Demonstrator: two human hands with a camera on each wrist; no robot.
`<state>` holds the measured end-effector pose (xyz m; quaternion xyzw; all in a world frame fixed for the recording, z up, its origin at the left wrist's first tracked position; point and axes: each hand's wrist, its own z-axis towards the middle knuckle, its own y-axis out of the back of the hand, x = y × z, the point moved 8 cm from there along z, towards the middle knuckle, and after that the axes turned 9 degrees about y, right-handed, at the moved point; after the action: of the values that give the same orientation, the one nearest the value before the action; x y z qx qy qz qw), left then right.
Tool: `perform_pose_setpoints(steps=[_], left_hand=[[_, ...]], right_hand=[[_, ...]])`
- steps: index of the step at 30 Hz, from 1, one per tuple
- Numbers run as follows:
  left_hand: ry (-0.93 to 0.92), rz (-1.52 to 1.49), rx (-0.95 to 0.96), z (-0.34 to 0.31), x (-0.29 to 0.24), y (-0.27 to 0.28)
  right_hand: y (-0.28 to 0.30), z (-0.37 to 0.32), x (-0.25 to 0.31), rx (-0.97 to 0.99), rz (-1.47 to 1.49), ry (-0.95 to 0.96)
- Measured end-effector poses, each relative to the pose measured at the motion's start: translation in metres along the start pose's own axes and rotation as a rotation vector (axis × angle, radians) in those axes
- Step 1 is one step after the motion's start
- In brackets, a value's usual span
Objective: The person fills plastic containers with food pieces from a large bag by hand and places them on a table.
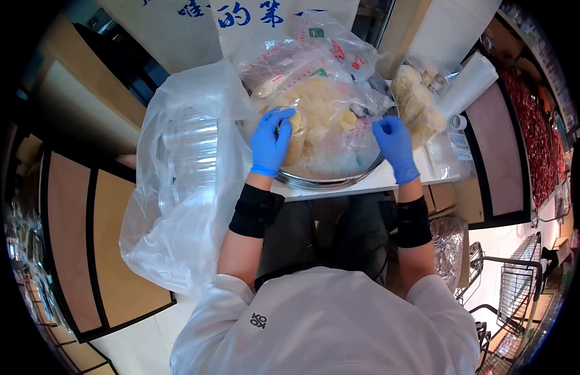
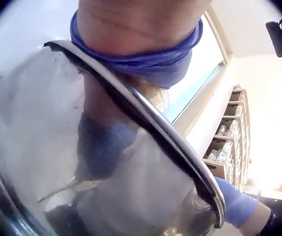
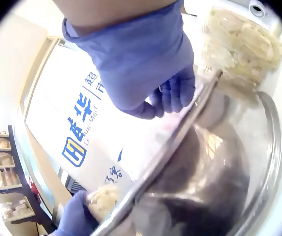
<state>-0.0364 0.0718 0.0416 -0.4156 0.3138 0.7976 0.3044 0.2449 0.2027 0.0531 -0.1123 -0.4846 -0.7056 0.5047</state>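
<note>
My blue-gloved left hand grips a clear plastic tub of pale yellowish slices over the near left part of a wide metal basin. In the right wrist view, the slices in this tub reach its top. More pale slices lie in the basin, partly under clear plastic bags with red and green print. Beside the basin's right rim hovers my gloved right hand, its fingers curled in toward the thumb with nothing visible between them. The left wrist view shows mostly the basin's shiny side, which hides the left fingers.
Several filled tubs stand right of the basin, with a roll of clear plastic and a small tape roll beyond. On the left, a large plastic bag holds stacked clear tubs. A printed white board stands behind.
</note>
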Motion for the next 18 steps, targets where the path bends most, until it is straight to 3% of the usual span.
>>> perform_pose_setpoints(steps=[1, 3, 5, 6, 8, 9, 11, 14, 18], left_hand=[[0.023, -0.070, 0.003, -0.001, 0.002, 0.000], [0.023, -0.086, 0.014, -0.002, 0.001, 0.001], [0.020, -0.102, 0.027, -0.003, -0.005, 0.002], [0.019, -0.093, 0.040, -0.004, -0.011, 0.002], [0.018, -0.082, 0.054, -0.005, -0.015, 0.001], [0.029, -0.100, 0.044, -0.004, -0.015, 0.001], [0.045, -0.117, 0.027, -0.005, -0.013, 0.005], [0.123, -0.252, 0.072, -0.006, -0.015, 0.006], [0.035, -0.143, 0.067, -0.005, -0.023, 0.005]], right_hand=[[0.005, 0.003, -0.004, 0.056, -0.158, 0.080], [0.005, 0.004, -0.015, 0.103, -0.156, 0.148], [-0.015, 0.001, -0.012, 0.231, -0.549, 0.437], [-0.020, 0.004, -0.013, 0.230, -0.550, 0.437], [-0.046, 0.007, -0.028, 0.461, -0.728, 0.342], [-0.050, 0.013, -0.024, 0.459, -0.728, 0.349], [-0.063, 0.011, -0.048, 0.745, -0.860, 0.078], [-0.062, 0.011, -0.047, 0.836, -0.771, 0.004], [-0.028, 0.018, 0.000, 0.784, -0.781, 0.103]])
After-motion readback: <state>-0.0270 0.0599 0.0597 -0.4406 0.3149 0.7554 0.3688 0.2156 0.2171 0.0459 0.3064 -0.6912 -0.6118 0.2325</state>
